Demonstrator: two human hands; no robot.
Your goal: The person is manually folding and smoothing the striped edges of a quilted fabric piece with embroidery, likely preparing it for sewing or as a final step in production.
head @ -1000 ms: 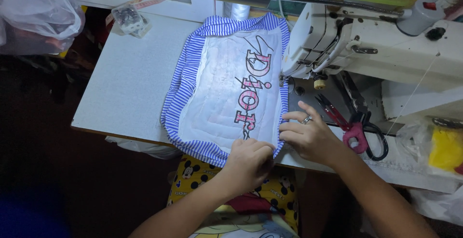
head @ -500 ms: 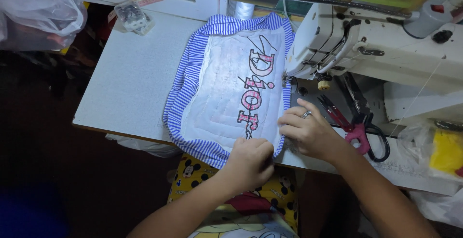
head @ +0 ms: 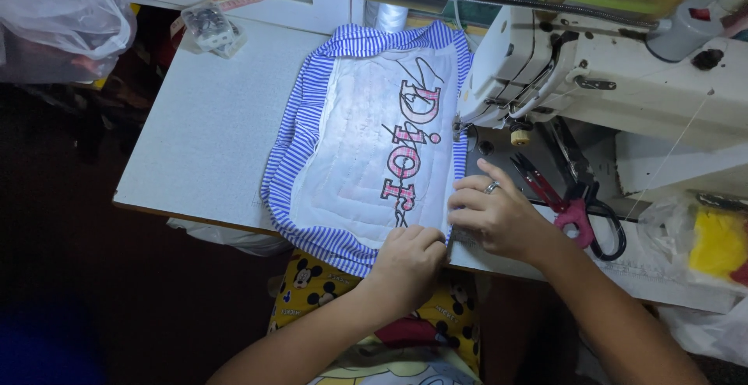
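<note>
We've got the white quilted fabric panel with blue-striped ruffle trim (head: 366, 151) flat on the pale grey worktable (head: 210, 128), its right edge under the white sewing machine (head: 592, 81) at 2 o'clock. Looks like we're lining up the hem; feeding needs steady guidance. Left hand (head: 409, 264), fingers curled, and right hand (head: 499, 213), fingers loosely bent, both press the corner at 5 o'clock, side by side.

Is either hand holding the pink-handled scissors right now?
No: the pink-handled scissors lie untouched on the table right of the right hand, while both it and the left hand press the quilted cloth's near edge.
</note>
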